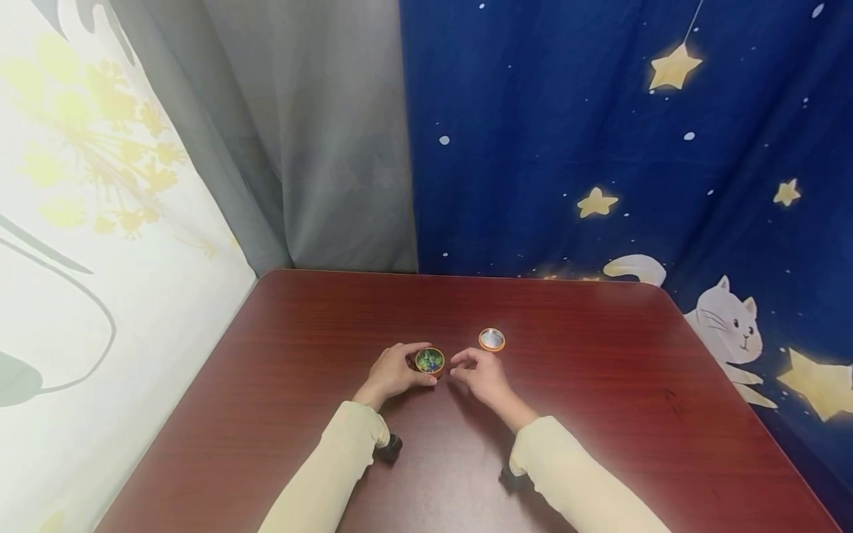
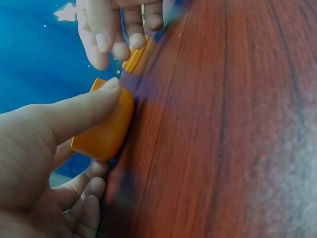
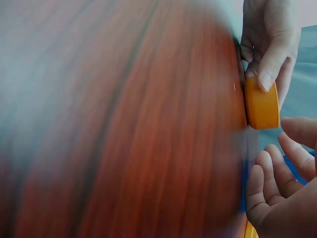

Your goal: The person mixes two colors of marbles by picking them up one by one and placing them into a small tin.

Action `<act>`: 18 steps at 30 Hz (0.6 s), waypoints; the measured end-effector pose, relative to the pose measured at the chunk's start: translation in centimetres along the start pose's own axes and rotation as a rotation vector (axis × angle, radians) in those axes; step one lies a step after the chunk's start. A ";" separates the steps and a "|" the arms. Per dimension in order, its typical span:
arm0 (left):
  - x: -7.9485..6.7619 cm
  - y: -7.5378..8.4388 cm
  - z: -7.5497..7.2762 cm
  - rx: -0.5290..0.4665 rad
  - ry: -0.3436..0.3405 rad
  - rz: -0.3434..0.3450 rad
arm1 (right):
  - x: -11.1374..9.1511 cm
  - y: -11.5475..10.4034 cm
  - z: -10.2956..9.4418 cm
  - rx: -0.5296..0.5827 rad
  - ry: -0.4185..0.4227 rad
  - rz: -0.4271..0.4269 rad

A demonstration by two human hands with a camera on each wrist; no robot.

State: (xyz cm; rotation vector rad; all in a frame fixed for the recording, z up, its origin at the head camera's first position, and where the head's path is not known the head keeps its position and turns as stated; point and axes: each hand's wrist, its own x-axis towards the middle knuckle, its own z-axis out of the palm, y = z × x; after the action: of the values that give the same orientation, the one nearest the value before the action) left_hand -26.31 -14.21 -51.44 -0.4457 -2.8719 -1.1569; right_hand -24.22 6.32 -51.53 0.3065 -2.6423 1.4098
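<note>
A small round orange container stands on the table, and green, mottled contents show inside its rim. My left hand grips it from the left, the thumb along the near side and fingers round the far side. In the left wrist view the smooth, curved wall of the orange container shows under the thumb. Just to the right of it, my right hand hovers with relaxed, slightly bent fingers and holds nothing. Beyond that hand lies an orange-rimmed lid, its silvery inside facing up.
The dark red wooden table runs back to a grey curtain and a blue curtain with stars. A pale printed curtain hangs along the left edge. Dark wrist devices sit under both sleeves.
</note>
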 end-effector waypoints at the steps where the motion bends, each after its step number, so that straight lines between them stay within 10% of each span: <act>1: 0.0 0.0 0.0 0.002 0.000 -0.003 | 0.0 0.0 -0.3 -0.010 -0.009 0.001; 10: 0.0 -0.3 -0.2 -0.037 -0.014 -0.042 | -0.6 0.1 -2.2 -0.116 -0.069 0.027; 18: -1.0 -0.3 -0.6 0.027 0.007 -0.061 | -1.8 -0.1 -3.5 -0.412 -0.122 -0.183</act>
State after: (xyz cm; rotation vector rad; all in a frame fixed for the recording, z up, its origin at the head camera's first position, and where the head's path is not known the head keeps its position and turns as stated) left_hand -25.49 -15.10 -51.37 -0.3553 -2.9108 -1.1236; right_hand -22.37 9.45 -49.90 0.5790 -2.8284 0.7914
